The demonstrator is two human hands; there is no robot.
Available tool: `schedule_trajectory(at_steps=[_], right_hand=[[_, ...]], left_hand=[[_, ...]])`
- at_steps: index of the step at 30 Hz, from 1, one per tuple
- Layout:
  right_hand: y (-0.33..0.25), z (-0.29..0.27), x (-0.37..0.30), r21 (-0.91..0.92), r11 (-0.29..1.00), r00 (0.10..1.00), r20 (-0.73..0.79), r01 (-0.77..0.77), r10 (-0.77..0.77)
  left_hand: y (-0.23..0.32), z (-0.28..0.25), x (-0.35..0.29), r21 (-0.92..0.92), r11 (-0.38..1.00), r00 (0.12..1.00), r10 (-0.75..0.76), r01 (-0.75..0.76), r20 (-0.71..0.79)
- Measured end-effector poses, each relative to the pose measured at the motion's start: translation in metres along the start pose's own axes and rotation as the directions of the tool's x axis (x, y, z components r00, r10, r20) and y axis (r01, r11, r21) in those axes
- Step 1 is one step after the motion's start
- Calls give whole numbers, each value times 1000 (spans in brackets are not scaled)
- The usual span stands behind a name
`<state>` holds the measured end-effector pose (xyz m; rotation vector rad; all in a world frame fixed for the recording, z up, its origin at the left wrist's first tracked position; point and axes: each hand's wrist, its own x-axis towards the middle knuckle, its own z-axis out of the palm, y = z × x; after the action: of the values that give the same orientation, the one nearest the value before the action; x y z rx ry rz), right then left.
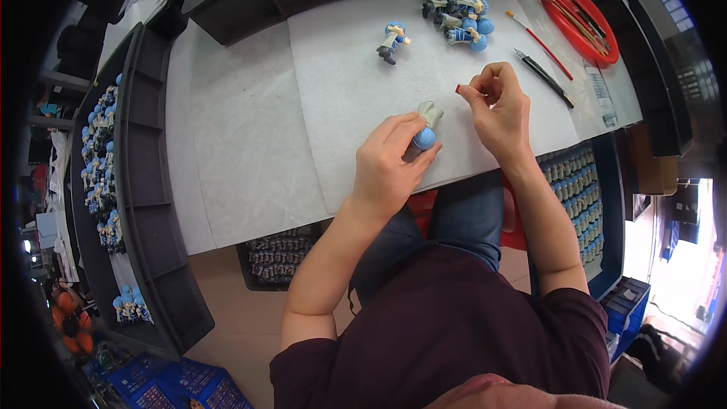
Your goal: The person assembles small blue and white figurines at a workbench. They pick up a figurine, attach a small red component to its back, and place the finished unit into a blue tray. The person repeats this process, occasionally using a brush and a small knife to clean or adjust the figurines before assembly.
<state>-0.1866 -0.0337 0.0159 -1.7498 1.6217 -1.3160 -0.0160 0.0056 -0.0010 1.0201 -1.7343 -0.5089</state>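
Note:
A small figurine (431, 113) with a round blue head and a pale grey-green coat lies near the table's front edge. Closed around it is my left hand (388, 165), with thumb and fingers at the blue head. To its right, just above the paper, my right hand (501, 115) is bent into a pinch. From its fingertips sticks out a tiny red piece (458, 88), too small to name. The two hands are apart. Beyond them a lone blue-haired figurine (391, 43) lies on the white paper (333, 83).
Several more figurines (462, 19) lie heaped at the back. Right of them are a red-handled paintbrush (544, 45), a black pen-like tool (544, 78) and a red tray (559, 29) of brushes. Dark crates (144, 129) border the left and back; a crate of figurines (573, 197) stands lower right.

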Motion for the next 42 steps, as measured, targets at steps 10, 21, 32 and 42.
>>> schedule_trajectory(at_steps=[10, 21, 32, 42], right_hand=[[8, -21, -19, 225, 960, 978, 81, 168, -190], [12, -21, -37, 313, 944, 931, 303, 105, -204], [61, -139, -73, 252, 944, 976, -95, 214, -196], [160, -354, -304, -247, 507, 514, -701, -826, 495]], left_hand=[[-1, -2, 2, -280, 945, 985, -149, 169, 90], [5, -4, 5, -455, 813, 931, -295, 363, 217], [17, 18, -1, -119, 979, 959, -130, 164, 253], [15, 12, -4, 35, 987, 928, -161, 159, 337]])
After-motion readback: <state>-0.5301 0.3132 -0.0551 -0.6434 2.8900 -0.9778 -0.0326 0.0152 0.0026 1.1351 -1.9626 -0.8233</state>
